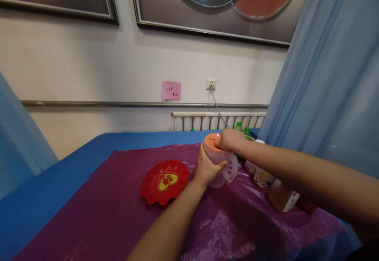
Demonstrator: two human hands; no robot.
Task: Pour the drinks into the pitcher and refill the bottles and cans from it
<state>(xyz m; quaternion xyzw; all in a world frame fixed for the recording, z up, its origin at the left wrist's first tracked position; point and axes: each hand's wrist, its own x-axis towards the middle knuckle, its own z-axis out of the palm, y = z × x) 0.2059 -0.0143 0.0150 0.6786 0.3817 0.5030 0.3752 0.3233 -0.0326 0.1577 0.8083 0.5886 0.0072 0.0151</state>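
A translucent plastic pitcher (217, 159) with a slotted handle (233, 168) on its right side stands on the purple plastic sheet. Its orange lid (211, 140) is on top. My left hand (207, 166) wraps round the pitcher's body from the left, thumb across the front. On the lid, my right hand (230, 140) is closed with its fingers at the lid's raised middle part. To the left of the pitcher lies a red scalloped plate (151, 182) with a yellow printed design in its centre.
Green-capped bottles (238, 126), a patterned cup (263, 178) and a carton-like container (283, 198) stand to the right, partly behind my right arm. Purple sheeting (97, 198) covers the blue-clothed table (17, 217). Blue curtains (334, 75) hang at both sides; a radiator (201, 122) is behind.
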